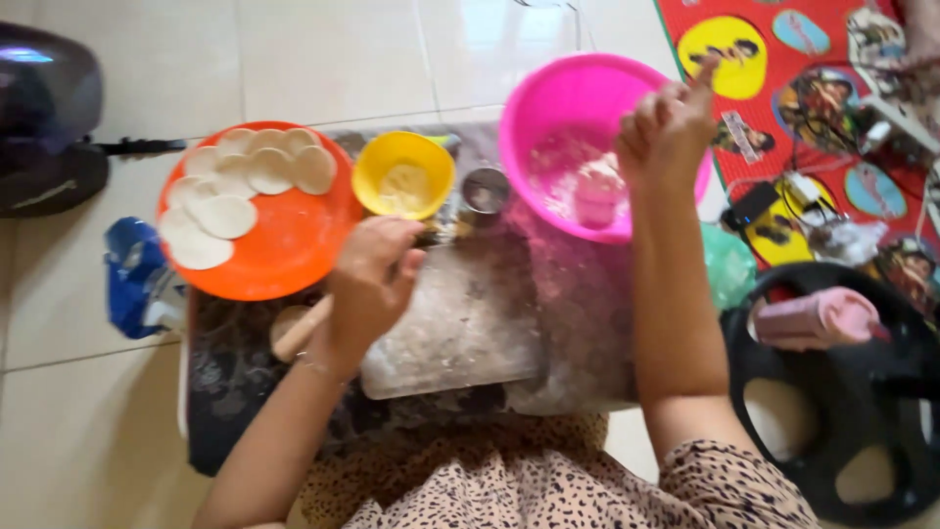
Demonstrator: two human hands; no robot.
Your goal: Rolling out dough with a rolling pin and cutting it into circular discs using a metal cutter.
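My left hand (372, 279) grips a wooden rolling pin (294, 331) over a floured board (460, 328), close to the orange plate (294, 245) stacked with several flat white dough rounds (227, 186). My right hand (671, 122) hovers over the rim of the pink bowl (558, 103) of flour, fingers bunched with one finger pointing up; whether it holds a bit of dough is unclear. A yellow bowl (403, 171) with flour sits between plate and pink bowl.
A small metal cup (485, 191) stands beside the yellow bowl. A black round stand (832, 392) with a pink bottle (818, 318) lies at right. A colourful mat (813, 118) with cables is at far right; a dark appliance (44, 118) and blue packet (132, 279) at left.
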